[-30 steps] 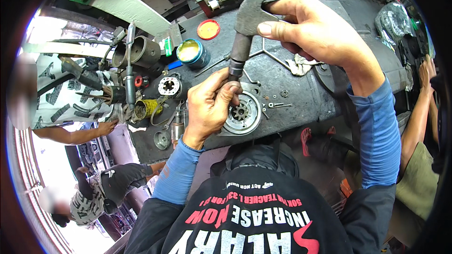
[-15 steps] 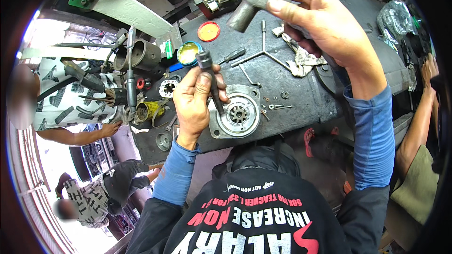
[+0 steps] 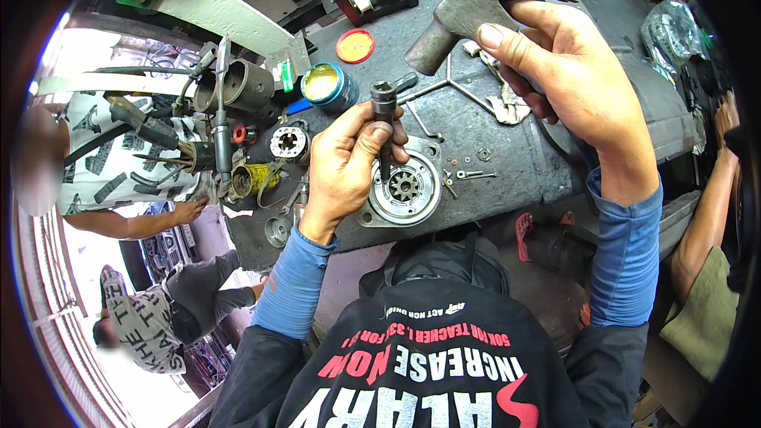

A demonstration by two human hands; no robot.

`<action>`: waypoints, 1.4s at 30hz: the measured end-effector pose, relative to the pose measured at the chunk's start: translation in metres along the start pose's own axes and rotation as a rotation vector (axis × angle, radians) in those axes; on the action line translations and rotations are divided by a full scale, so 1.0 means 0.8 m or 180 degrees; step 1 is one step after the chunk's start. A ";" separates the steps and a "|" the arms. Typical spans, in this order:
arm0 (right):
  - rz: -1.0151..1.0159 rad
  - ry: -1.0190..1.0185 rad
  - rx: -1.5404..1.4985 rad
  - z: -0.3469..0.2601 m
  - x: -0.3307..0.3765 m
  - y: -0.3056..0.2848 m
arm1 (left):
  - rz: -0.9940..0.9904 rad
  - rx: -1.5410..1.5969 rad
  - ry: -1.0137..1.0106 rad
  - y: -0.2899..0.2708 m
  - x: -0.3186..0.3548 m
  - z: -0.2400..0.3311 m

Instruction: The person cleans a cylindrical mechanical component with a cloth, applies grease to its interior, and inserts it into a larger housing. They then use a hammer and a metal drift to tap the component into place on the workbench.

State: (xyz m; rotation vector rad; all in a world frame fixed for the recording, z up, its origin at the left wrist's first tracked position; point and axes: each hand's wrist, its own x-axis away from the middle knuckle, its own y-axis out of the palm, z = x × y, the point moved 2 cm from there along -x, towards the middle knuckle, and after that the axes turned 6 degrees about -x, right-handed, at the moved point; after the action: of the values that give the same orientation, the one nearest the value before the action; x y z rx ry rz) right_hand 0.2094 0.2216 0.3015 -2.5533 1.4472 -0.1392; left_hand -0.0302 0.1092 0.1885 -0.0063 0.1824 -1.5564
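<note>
Raised higher than a second ago, the hammer (image 3: 468, 16) sits gripped in the right hand (image 3: 571, 71) while the left hand (image 3: 345, 162) pinches a socket (image 3: 384, 123) upright over the gear housing (image 3: 404, 190); strike squarely, keeping fingers low.

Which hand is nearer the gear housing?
Left. The left hand holds a socket tool right beside the gear housing; the right hand holds a hammer raised well above it.

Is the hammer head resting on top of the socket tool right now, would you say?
No, the hammer head in the right hand is raised clear above the socket tool that the left hand holds upright.
</note>
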 end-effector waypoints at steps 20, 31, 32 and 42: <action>0.0235 0.0065 0.0333 -0.012 -0.014 0.010 | -0.0360 -0.0582 -0.0070 0.004 -0.002 0.010; 0.0065 -0.0074 -0.0036 0.022 -0.015 0.013 | -0.0396 -0.0974 0.0097 0.008 -0.004 0.011; 0.0080 -0.0049 -0.0040 0.021 -0.012 0.013 | -0.0403 -0.0928 0.0096 0.007 -0.003 0.008; 0.0348 0.0152 -0.0308 0.035 0.009 0.010 | -0.0523 0.0051 -0.0257 -0.006 -0.007 -0.005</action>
State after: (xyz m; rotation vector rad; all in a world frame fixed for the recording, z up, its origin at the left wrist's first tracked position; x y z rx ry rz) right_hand 0.2111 0.2150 0.2723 -2.5546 1.6455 -0.1168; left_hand -0.0356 0.1153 0.1861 -0.0730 0.1077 -1.7181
